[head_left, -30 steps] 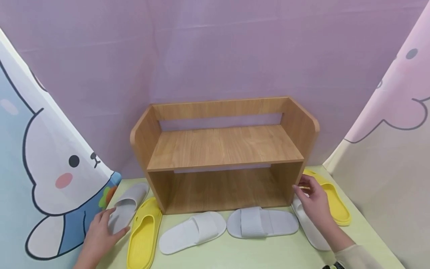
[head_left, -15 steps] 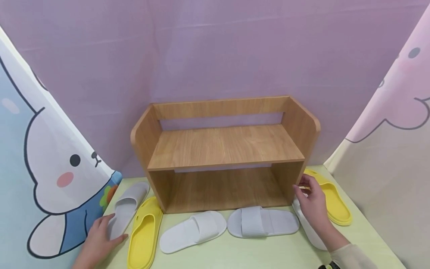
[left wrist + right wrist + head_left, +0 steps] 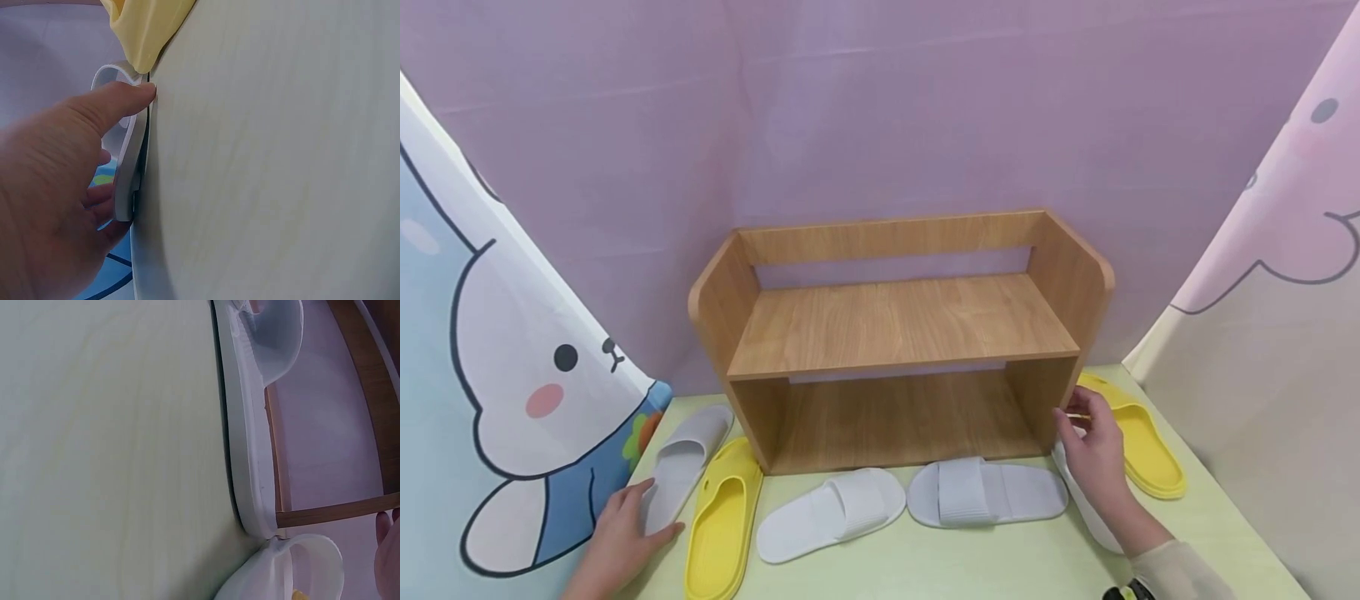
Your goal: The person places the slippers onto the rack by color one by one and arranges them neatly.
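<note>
In the head view my left hand [image 3: 617, 537] holds the heel end of a grey slipper [image 3: 691, 442] at the far left. The left wrist view shows the thumb on one edge of its sole and the fingers at the other edge. My right hand [image 3: 1097, 454], fingers loosely bent, hovers over a white slipper [image 3: 1079, 493] right of the wooden rack [image 3: 902, 325]. Its thumb tip overlaps the front edge of the rack's right side panel. This hand and sleeve hide part of the white slipper. In the right wrist view only fingertips [image 3: 382, 550] show, above the slipper's strap.
One yellow slipper [image 3: 721, 533] lies beside the left hand, another yellow slipper [image 3: 1150, 454] by the right wall. A second white slipper [image 3: 831, 512] and a second grey slipper [image 3: 988, 493] lie before the rack. Fabric hangs behind and at both sides.
My left hand has drawn back slightly toward me along the grey slipper, its thumb now at the heel. My right hand has hardly moved; its forearm has shifted a little left.
</note>
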{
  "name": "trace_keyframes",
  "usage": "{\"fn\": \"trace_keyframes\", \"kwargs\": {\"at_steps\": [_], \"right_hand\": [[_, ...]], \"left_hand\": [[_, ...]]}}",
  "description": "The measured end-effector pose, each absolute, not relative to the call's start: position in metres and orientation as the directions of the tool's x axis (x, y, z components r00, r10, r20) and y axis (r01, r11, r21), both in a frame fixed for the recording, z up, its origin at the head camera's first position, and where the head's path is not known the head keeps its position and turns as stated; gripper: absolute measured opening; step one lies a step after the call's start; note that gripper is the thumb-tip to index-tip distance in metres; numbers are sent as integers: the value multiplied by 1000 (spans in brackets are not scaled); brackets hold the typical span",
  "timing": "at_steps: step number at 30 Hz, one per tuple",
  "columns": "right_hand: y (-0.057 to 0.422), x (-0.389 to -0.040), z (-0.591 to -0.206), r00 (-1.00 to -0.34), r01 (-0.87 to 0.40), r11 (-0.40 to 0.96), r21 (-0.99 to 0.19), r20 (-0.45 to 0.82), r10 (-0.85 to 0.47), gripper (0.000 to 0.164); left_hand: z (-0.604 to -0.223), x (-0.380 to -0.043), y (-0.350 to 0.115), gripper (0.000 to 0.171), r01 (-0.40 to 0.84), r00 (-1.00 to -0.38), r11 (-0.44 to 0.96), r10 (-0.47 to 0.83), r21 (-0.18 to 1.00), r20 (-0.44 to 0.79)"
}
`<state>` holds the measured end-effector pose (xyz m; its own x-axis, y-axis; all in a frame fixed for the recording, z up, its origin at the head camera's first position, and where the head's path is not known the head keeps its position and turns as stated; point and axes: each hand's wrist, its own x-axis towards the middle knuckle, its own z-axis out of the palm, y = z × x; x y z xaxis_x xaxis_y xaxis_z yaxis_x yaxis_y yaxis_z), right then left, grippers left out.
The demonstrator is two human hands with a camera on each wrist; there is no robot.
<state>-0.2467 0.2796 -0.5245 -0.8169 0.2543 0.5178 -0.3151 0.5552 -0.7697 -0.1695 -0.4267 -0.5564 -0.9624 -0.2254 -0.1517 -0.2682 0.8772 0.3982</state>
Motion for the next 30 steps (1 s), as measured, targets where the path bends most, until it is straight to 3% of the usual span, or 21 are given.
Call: {"fn": "trace_keyframes", "kwargs": {"at_steps": [15, 30], "right_hand": [[277, -250, -528, -780, -367, 551, -749, 571, 257, 38], [276, -250, -531, -771, -375, 553, -744, 582, 261, 38]], "left_hand": [[-558, -172, -432, 137, -323, -943, 865, -261, 385, -205], [-558, -170, -431, 136, -315, -947, 881, -268, 353, -175]]}}
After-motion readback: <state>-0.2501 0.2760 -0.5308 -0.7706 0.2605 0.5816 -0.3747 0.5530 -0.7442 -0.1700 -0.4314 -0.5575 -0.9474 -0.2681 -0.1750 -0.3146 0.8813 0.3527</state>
